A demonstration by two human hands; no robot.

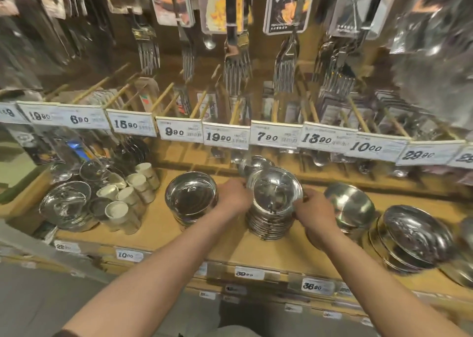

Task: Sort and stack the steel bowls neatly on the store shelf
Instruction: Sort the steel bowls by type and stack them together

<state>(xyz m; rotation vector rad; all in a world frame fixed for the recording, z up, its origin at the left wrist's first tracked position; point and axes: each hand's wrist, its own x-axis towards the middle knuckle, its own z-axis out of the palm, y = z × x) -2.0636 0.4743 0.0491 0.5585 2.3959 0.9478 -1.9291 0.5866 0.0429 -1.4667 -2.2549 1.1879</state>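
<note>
Bowl stack (271, 216) apparently between both hands (234, 196).

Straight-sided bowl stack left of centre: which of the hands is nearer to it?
Left. The left hand sits right beside the straight-sided stack, between it and the middle stack. The right hand is on the far side of the middle stack.

Shiny steel bowls (273, 203) stand nested upright in a stack on the wooden shelf (158, 224).

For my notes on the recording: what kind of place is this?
Most likely a kitchenware aisle in a shop: price tags line the shelf edges, packaged forks hang on hooks, and stacks of steel bowls stand on the wooden shelf.
</note>
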